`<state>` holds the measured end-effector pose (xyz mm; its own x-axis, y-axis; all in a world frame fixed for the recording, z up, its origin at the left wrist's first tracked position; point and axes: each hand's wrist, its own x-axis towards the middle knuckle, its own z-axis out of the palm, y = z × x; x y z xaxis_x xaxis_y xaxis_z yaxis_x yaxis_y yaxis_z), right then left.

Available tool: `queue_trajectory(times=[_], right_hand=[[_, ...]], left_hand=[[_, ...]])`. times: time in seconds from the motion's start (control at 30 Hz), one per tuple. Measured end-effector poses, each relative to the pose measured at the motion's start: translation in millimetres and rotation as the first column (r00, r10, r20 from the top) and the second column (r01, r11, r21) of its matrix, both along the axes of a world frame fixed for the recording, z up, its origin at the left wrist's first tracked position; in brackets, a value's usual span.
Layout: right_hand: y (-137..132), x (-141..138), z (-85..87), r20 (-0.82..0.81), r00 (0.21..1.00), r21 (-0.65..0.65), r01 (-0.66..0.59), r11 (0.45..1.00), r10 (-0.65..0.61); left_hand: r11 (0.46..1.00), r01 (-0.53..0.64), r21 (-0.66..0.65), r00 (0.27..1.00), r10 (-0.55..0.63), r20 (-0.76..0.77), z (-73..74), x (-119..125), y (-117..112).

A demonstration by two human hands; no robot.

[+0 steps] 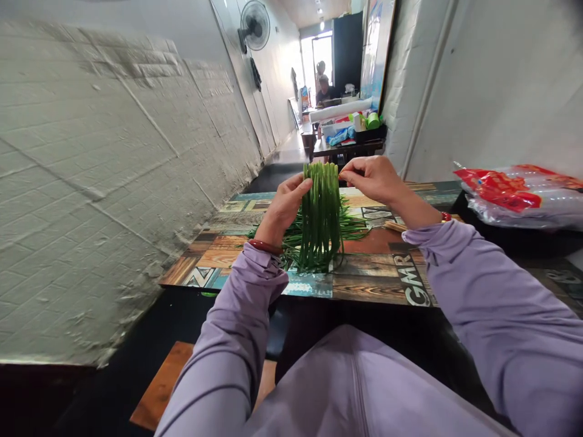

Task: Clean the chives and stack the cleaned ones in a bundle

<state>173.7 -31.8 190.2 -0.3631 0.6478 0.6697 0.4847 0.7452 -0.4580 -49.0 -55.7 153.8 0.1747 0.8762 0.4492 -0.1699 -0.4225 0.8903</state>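
Observation:
A row of green chives (321,212) hangs side by side above the table, their upper ends level as if carried on a thin stick, which I cannot see clearly. My left hand (288,199) is closed at the row's left end, thumb pressed across the stems. At the right end, the fingertips of my right hand (370,176) pinch together beside the last stems; what lies between them is too small to make out. Behind and under the hanging row, more loose chives (355,227) lie spread on the table. Several thin wooden sticks (394,226) rest near my right wrist.
The patchwork-patterned table (364,282) stands before me, with a white brick-patterned wall (91,200) at left. Red-and-clear plastic packages (514,194) sit at right. Farther back are a table with boxes (337,130), a wall fan (255,25) and people near a bright doorway.

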Motion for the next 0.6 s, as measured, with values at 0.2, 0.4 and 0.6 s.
queue_trajectory(times=[0.2, 0.4, 0.6], right_hand=[[-7, -5, 10.2, 0.036, 0.999, 0.022, 0.018, 1.0, -0.019], [-12, -8, 9.8, -0.004, 0.999, 0.0, 0.043, 0.999, -0.043], [-14, -8, 14.4, -0.05, 0.996, 0.024, 0.08, 0.997, -0.079]], left_hand=[[0.997, 0.043, -0.063, 0.998, -0.046, -0.053, -0.2, 3, 1], [0.98, 0.166, -0.108, 0.984, -0.172, -0.053, 4.2, 7, 0], [0.954, 0.22, -0.205, 0.97, -0.236, -0.06, -20.1, -3, 1]])
